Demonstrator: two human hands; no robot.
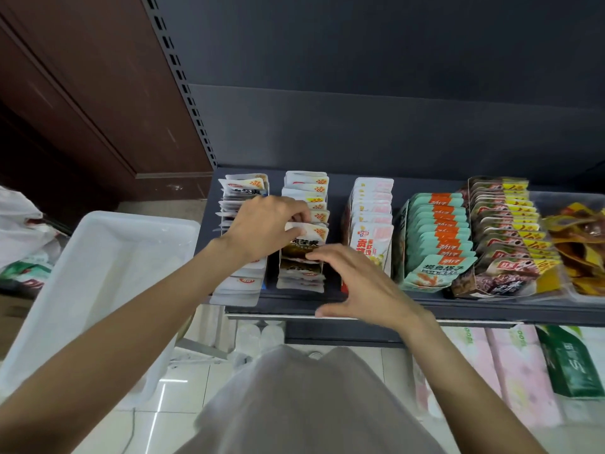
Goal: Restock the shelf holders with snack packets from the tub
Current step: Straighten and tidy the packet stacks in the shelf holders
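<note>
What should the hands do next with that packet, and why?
Probably push the packet down into the second holder. The left hand pinches its top edge, it sticks up above the row, and the right hand touches the packets in front.

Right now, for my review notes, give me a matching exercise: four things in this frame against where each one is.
Things:
1. tub
2. left hand
3. mint packets
4. yellow packets

Places:
A. far right of the shelf
B. left of the shelf, off it
C. right of the pink-and-white row
D. on the second holder from the left

Pairs: 1-B, 2-D, 3-C, 4-A
</note>
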